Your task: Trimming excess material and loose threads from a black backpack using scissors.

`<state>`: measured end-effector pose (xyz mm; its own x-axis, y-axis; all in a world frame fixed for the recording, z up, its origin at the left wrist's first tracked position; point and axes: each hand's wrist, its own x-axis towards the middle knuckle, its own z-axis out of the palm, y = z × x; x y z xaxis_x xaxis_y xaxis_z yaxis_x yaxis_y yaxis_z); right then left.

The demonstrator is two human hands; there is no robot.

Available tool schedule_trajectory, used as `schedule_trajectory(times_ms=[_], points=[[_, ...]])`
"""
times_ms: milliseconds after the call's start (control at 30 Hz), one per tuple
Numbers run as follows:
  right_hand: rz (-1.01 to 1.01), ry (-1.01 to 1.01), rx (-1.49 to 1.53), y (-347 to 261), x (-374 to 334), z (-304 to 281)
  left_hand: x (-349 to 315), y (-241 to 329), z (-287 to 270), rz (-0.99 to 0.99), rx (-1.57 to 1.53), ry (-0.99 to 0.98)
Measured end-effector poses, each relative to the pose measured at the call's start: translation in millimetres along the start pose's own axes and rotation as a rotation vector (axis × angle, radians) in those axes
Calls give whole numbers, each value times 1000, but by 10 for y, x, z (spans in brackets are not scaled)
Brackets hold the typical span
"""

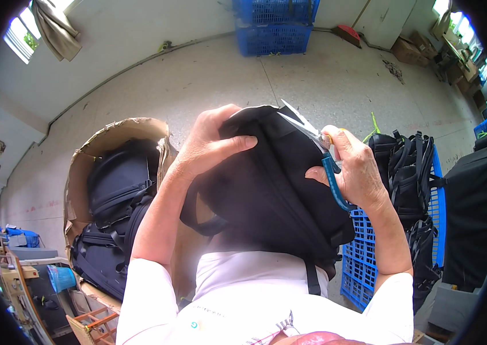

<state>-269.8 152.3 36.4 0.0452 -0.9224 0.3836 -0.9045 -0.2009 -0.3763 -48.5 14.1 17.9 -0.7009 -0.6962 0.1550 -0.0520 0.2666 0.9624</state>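
A black backpack (260, 190) lies across my lap, its far edge raised toward the middle of the view. My left hand (212, 138) grips that far edge, with the thumb pressed on the black fabric and the other fingers behind it. In my right hand (352, 164) is a pair of scissors (333, 178) with blue-green handles. Their blades are apart and point up and left, close to the backpack's far edge; I cannot tell whether they touch it.
On the left, a cardboard box (71, 195) holds several black backpacks (119, 184). A blue plastic crate (360, 259) with more black bags (407, 178) stands on the right. Blue crates (275, 39) are stacked by the far wall, near a red dustpan-like thing (347, 35).
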Motion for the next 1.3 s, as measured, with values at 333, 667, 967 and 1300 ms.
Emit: schedule_trajectory(times_ms=[333,667,967,1300], points=[[15,-21,58,66,10,-74,13,27,6,6,33,-10],[19,-155,-4,129,60,-318,43,171,74,66,142,-30],[-99,-219,-107,121,191,-577,58,320,203,124,275,17],[-112,-173,-29,268,71,-479,52,320,217,147,293,38]])
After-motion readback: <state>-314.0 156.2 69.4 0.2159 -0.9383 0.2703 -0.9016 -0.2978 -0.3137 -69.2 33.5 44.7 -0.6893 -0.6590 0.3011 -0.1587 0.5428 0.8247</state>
